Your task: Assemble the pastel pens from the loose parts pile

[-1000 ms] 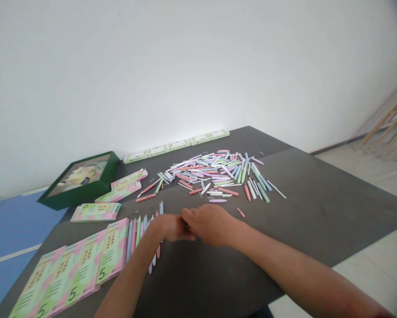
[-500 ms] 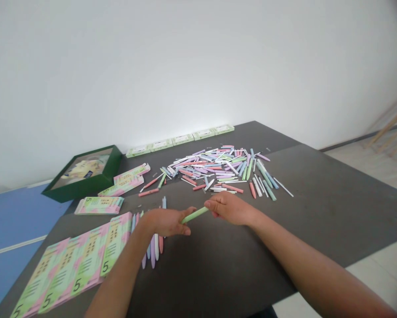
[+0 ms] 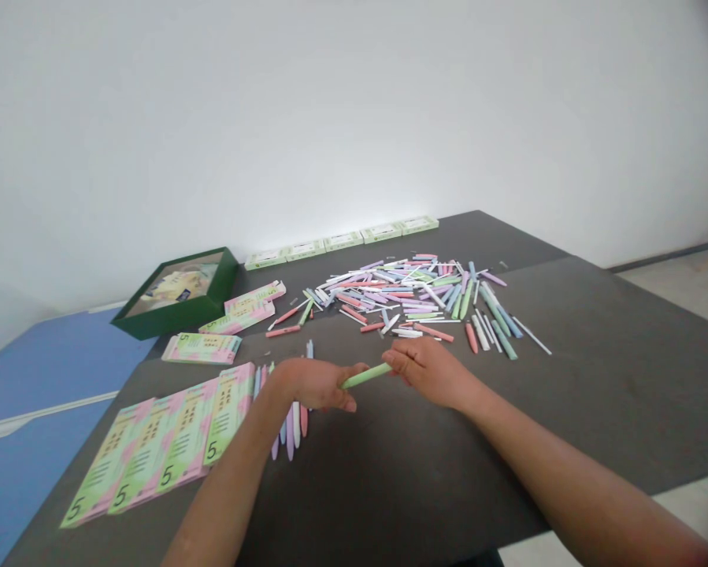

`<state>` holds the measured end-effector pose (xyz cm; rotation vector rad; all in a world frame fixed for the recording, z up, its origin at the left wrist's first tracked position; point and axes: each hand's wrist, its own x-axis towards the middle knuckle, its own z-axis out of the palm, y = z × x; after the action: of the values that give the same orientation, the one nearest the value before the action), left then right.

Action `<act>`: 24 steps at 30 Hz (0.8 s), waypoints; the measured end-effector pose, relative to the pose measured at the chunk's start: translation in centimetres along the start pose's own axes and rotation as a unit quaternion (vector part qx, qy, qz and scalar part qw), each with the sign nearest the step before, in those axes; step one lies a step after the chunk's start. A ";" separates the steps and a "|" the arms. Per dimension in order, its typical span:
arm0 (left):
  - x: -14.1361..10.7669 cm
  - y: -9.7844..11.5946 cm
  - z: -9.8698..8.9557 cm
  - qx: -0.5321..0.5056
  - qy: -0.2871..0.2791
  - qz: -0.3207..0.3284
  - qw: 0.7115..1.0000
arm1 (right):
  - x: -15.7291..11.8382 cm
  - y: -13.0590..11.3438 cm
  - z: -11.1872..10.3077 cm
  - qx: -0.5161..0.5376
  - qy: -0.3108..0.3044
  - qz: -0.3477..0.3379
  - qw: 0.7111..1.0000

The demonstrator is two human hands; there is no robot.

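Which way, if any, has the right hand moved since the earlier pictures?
Yes: the right hand moved rightward, farther from the pastel pen row.

Dark table [image 3: 590,394] with pastel pen parts [image 3: 413,295]

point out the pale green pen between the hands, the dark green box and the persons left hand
pale green pen [image 3: 365,376], head view, middle of its barrel
dark green box [image 3: 179,313], head view, front outer wall
left hand [image 3: 316,384], head view, back of the hand
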<state>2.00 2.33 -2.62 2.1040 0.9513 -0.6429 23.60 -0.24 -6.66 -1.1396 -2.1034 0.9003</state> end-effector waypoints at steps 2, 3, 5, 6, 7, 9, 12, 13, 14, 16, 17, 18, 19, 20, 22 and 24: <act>0.0 0.0 0.0 -0.006 0.001 -0.005 1.000 | -0.1 -0.1 0.1 0.000 0.015 -0.007 1.000; 0.0 -0.1 0.0 -0.010 0.003 -0.007 1.000 | -0.1 -0.2 0.2 0.011 0.020 -0.016 1.000; 0.0 -0.2 0.0 -0.017 0.004 -0.010 1.000 | -0.3 -0.3 0.3 0.050 0.019 -0.036 0.998; -0.1 -0.2 0.0 -0.018 0.003 -0.011 1.000 | -0.3 -0.3 0.3 0.074 0.020 -0.041 0.996; -0.1 -0.2 -0.1 -0.019 0.001 -0.011 1.000 | -0.3 -0.2 0.3 0.092 0.019 -0.038 0.995; -0.2 -0.2 -0.2 -0.016 -0.002 -0.008 1.000 | -0.2 0.1 0.3 0.100 0.006 -0.005 0.995; -0.2 -0.2 -0.2 -0.011 -0.005 -0.003 1.000 | 0.0 0.4 0.1 0.062 -0.025 0.046 0.997; -0.2 -0.2 -0.2 -0.012 -0.004 -0.003 1.000 | 0.0 0.4 0.1 0.054 -0.023 0.042 0.997; -0.2 -0.2 -0.2 -0.013 -0.002 -0.004 1.000 | 0.0 0.3 0.0 0.054 -0.011 0.029 0.998; -0.3 -0.3 -0.2 -0.013 0.003 -0.003 1.000 | -0.1 0.1 0.0 0.068 0.013 -0.010 0.998; -0.3 -0.4 -0.2 -0.012 0.006 -0.002 1.000 | -0.2 0.0 0.0 0.080 0.017 -0.029 0.996; -0.4 -0.4 -0.2 -0.011 0.007 -0.002 1.000 | -0.3 -0.1 0.1 0.094 0.016 -0.047 0.994; -0.5 -0.4 -0.3 -0.010 0.008 -0.003 1.000 | -0.3 -0.1 0.1 0.112 0.016 -0.059 0.992; -0.5 -0.3 -0.3 -0.009 0.009 -0.004 1.000 | -0.3 0.0 0.2 0.128 0.019 -0.062 0.990; -0.5 -0.2 -0.3 -0.003 0.010 -0.010 1.000 | -0.2 0.2 0.4 0.130 0.018 -0.028 0.991; -0.5 -0.2 -0.3 0.004 0.008 -0.017 1.000 | 0.0 0.4 0.4 0.098 -0.002 0.029 0.995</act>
<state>1.61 2.47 -2.14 2.1058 0.9971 -0.6494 23.50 -0.24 -7.21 -1.1021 -1.9435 1.1101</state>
